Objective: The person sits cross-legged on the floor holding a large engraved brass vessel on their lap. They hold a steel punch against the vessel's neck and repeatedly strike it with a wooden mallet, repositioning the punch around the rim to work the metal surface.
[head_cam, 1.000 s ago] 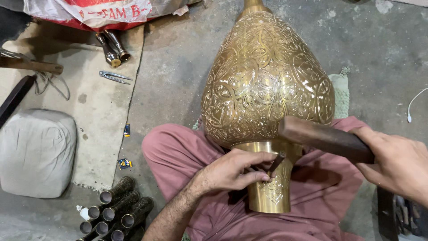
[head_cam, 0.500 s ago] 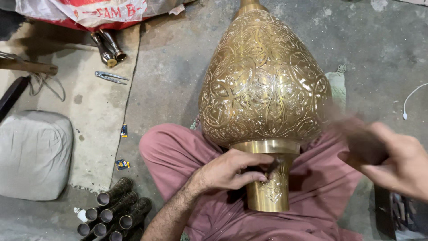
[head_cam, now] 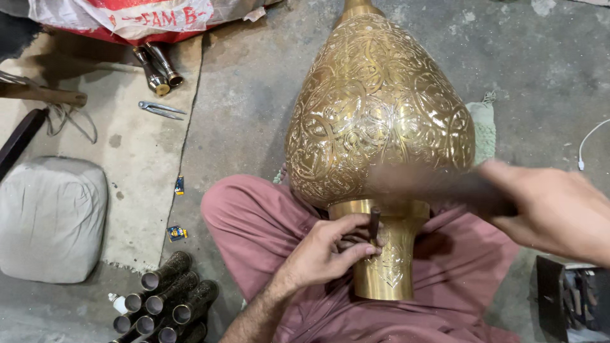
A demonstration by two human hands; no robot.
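A large engraved brass vase (head_cam: pixel 380 121) lies across my lap, its cylindrical neck (head_cam: pixel 387 254) pointing toward me. My left hand (head_cam: pixel 327 251) holds a small dark chisel (head_cam: pixel 374 222) upright against the neck's collar. My right hand (head_cam: pixel 553 206) grips a dark wooden mallet (head_cam: pixel 445 185), which is motion-blurred just above the chisel and in front of the vase's lower body.
Several engraved metal tubes (head_cam: pixel 168 298) lie stacked at the lower left. A grey cushion (head_cam: pixel 51 219) rests on a beige mat (head_cam: pixel 136 146) with metal pliers (head_cam: pixel 160 110) and brass fittings (head_cam: pixel 157 67). A dark box (head_cam: pixel 569 308) sits at the lower right; concrete floor surrounds.
My right hand drew the mallet back to the right, then swung it left again toward the chisel. The left hand and vase stay nearly still.
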